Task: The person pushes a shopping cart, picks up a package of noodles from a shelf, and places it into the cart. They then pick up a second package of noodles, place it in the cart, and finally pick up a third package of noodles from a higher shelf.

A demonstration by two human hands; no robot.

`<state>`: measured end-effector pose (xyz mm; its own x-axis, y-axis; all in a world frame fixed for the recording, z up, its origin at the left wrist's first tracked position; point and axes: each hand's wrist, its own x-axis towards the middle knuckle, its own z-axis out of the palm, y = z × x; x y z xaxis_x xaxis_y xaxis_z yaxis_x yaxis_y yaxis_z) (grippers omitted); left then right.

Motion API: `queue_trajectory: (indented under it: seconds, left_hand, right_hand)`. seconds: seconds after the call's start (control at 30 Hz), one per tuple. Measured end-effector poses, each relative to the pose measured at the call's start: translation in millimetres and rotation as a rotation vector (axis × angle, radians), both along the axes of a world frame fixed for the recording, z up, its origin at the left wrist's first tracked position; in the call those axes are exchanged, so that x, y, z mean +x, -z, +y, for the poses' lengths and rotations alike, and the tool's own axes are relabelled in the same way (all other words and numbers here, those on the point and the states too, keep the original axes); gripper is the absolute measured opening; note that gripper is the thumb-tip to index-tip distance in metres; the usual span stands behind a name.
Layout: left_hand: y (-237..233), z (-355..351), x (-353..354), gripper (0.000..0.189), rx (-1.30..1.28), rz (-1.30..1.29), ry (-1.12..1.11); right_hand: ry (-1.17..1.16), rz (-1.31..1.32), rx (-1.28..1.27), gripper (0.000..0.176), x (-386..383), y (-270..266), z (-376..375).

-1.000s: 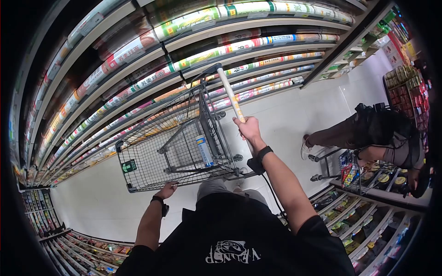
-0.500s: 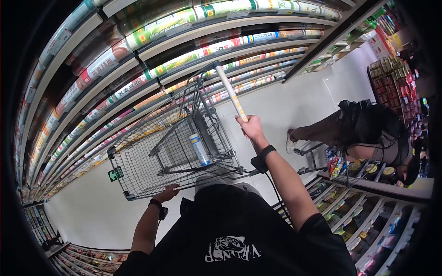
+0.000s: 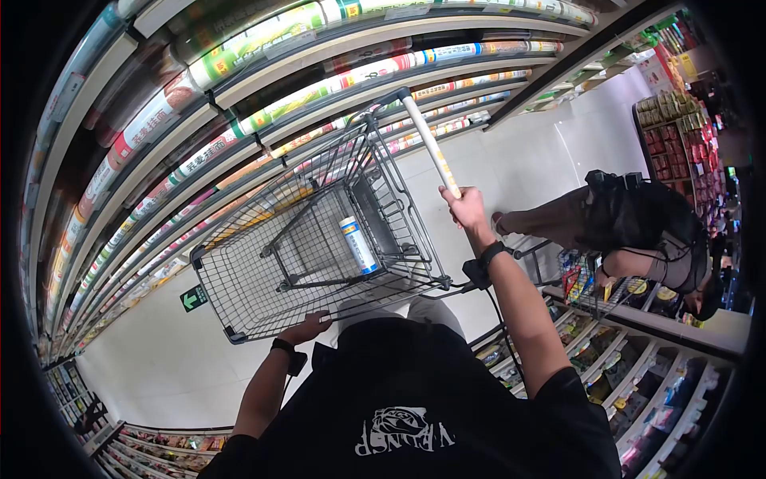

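My right hand (image 3: 465, 209) is closed round the near end of the pale handle bar (image 3: 431, 148) of a wire shopping cart (image 3: 239, 283). My left hand (image 3: 307, 328) is at the cart's near side rim, its fingers together against the wire; their tips are hard to make out. A white and blue cylindrical package (image 3: 358, 246) lies inside the basket, close to the handle end. Both wrists wear dark bands with small devices.
Long shelves of packaged goods (image 3: 311, 92) run along the cart's far side. To the right, a person with a black backpack (image 3: 646, 211) is beside another cart (image 3: 570, 275). More shelves (image 3: 630, 367) stand at the lower right. A green arrow sign (image 3: 193, 298) is on the floor.
The cart has shifted slightly right in view, and both my hands have moved right with it. The other person's foot has moved left and up.
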<state>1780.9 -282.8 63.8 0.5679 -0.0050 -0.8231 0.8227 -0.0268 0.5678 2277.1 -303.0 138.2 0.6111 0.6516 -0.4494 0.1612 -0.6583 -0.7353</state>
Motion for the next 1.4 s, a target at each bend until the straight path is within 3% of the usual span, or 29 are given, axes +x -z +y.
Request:
queue_trajectory:
  seconds: [0.17, 0.27, 0.37, 0.53, 0.8, 1.13, 1.4]
  left_hand:
    - [28, -10, 23, 0.084, 0.011, 0.098, -0.056]
    - [20, -16, 43, 0.083, 0.023, 0.094, -0.099]
    - [70, -29, 40, 0.078, -0.006, 0.071, -0.14]
    - [74, -53, 79, 0.056, 0.121, 0.076, -0.215]
    - [55, -77, 151, 0.048, 0.281, 0.098, -0.287]
    - [66, -83, 190, 0.051, 0.252, 0.02, -0.272]
    - [82, -65, 206, 0.071, -0.083, 0.154, -0.191]
  right_hand:
    - [-0.004, 0.019, -0.001, 0.046, 33, 3, -5]
    - [-0.024, 0.039, 0.025, 0.046, 52, 0, -6]
    - [-0.05, 0.107, 0.035, 0.046, 75, 1, -8]
    - [-0.077, 0.165, 0.093, 0.046, 113, -1, -16]
    - [-0.108, 0.167, 0.123, 0.047, 172, 2, -26]
    - [-0.109, 0.119, 0.085, 0.049, 220, 2, -30]
    - [-0.066, 0.043, 0.004, 0.047, 233, -2, -31]
